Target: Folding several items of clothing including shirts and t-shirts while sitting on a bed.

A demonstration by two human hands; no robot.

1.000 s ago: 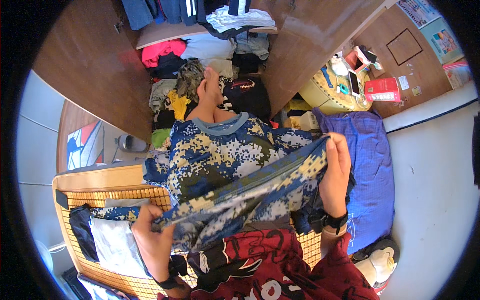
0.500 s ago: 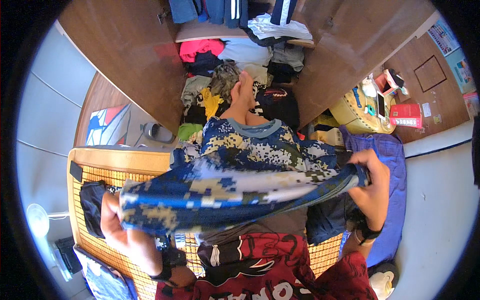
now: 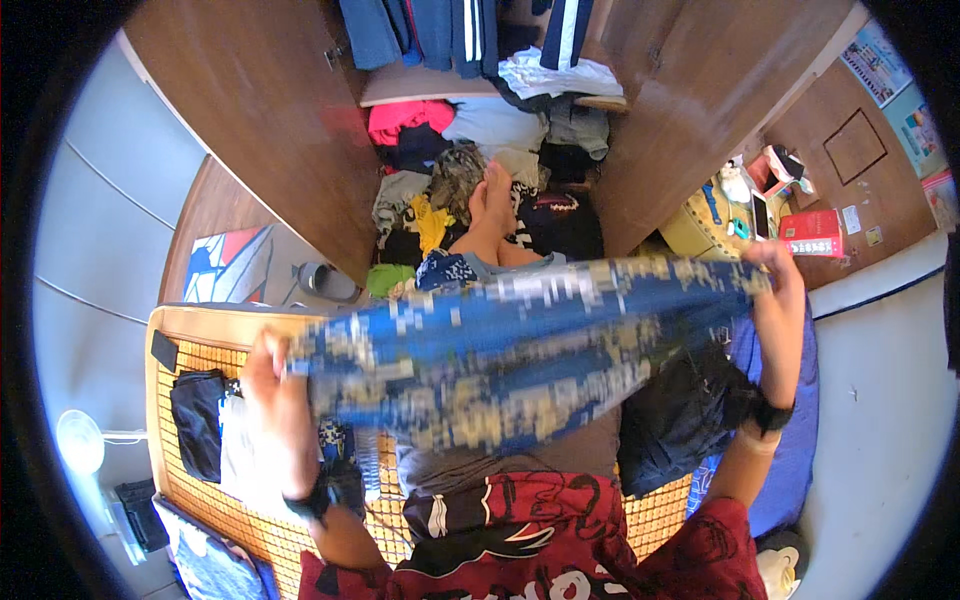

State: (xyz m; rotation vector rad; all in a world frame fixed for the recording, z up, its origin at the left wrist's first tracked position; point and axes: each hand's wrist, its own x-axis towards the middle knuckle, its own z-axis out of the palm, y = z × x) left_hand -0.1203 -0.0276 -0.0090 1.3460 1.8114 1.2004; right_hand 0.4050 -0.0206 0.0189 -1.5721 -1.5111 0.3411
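Note:
A blue, white and tan pixel-camouflage T-shirt [image 3: 480, 350] is stretched wide in the air over my lap, blurred by motion. My left hand [image 3: 275, 385] is closed on its left edge. At the upper right, my right hand [image 3: 775, 290] grips the other end, a little higher than the left. Beyond the raised cloth, a grey-blue collar and more camouflage fabric [image 3: 445, 270] lie over my legs, partly hidden. My bare feet [image 3: 490, 200] rest crossed on the clothes heap.
Ahead, an open wardrobe [image 3: 250, 130] holds piled clothes [image 3: 560, 220] and hanging trousers [image 3: 430, 40]. I sit on a bed with a woven mat [image 3: 200, 350]. Black folded clothes [image 3: 197, 420] lie left, dark cloth [image 3: 680, 430] right. A yellow stool [image 3: 690, 225] carries small items.
Both hands have moved up and slightly right, lifting the camouflage shirt. The raised cloth now covers most of the collar end that was in view over my legs.

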